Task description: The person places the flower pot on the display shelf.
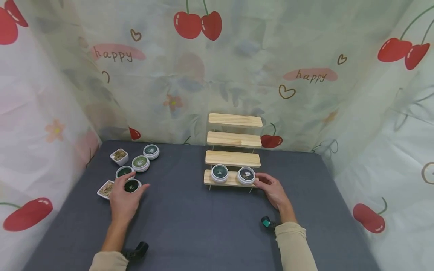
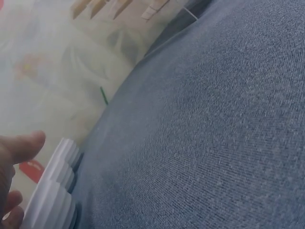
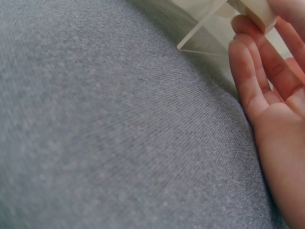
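Near the left edge of the desk [image 1: 190,226], the left hand [image 1: 124,203] has its grip spread, thumb apart, around a round white jar with dark green contents [image 1: 131,186]. Toward the far edge, the right hand [image 1: 274,192] is at the right end of the pale wooden four-step rack's lowest step [image 1: 233,179], beside a round white jar with dark contents [image 1: 246,175]; whether it grips anything is unclear.

Cherry-printed sheet [image 1: 234,82] behind a dark tabletop [image 1: 190,233]

From the centre of the head view, the pale sheet shows a red cherry pair [image 1: 187,25] at twelve o'clock. The word "happy" on pink [image 1: 116,52] is at ten o'clock, and again at two. Single cherries are printed at four [image 1: 369,218] and eight [image 1: 28,214]. One white square dish [image 1: 119,156] with brownish bits stands near nine o'clock.
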A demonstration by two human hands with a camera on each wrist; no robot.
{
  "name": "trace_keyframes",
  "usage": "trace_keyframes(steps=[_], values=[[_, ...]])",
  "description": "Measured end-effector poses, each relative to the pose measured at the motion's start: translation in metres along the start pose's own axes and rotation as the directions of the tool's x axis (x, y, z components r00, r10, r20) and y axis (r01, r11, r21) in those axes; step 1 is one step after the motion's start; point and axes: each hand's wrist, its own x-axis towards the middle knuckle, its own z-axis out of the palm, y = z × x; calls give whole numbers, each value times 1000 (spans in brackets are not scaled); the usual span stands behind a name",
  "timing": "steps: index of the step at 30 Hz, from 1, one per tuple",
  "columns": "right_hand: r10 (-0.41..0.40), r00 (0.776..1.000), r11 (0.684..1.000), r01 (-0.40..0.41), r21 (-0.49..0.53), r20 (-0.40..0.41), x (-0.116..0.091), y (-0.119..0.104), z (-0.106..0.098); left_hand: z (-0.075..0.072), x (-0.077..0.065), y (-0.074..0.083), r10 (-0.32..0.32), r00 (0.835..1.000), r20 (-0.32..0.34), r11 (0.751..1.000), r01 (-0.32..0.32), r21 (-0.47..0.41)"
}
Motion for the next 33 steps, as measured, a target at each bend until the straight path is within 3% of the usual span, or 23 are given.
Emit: trace_keyframes(steps=[5,10,13,18,21,33], values=[[-10,1000,1000,10,15,4,1,2,1,-3,-1,-7,20,999,-48,1000,-20,5],[-17,1000,1000,17,24,14,0,3,3,-5,-1,-10,15,998,-53,999,-12,43],[-13,1000,1000,13,24,17,-1,2,2,-7,0,-8,-52,998,-22,996,54,76],[-15,1000,999,15,28,21,-1,1,0,-12,8,2,-162,980,114,973,140,183],[-15,1000,999,15,32,22,0,0,-1,-14,12,5,-170,971,169,964,128,235],[-15,1000,1000,14,22,17,0,0,0,-9,8,7,-173,965,195,953,114,282]])
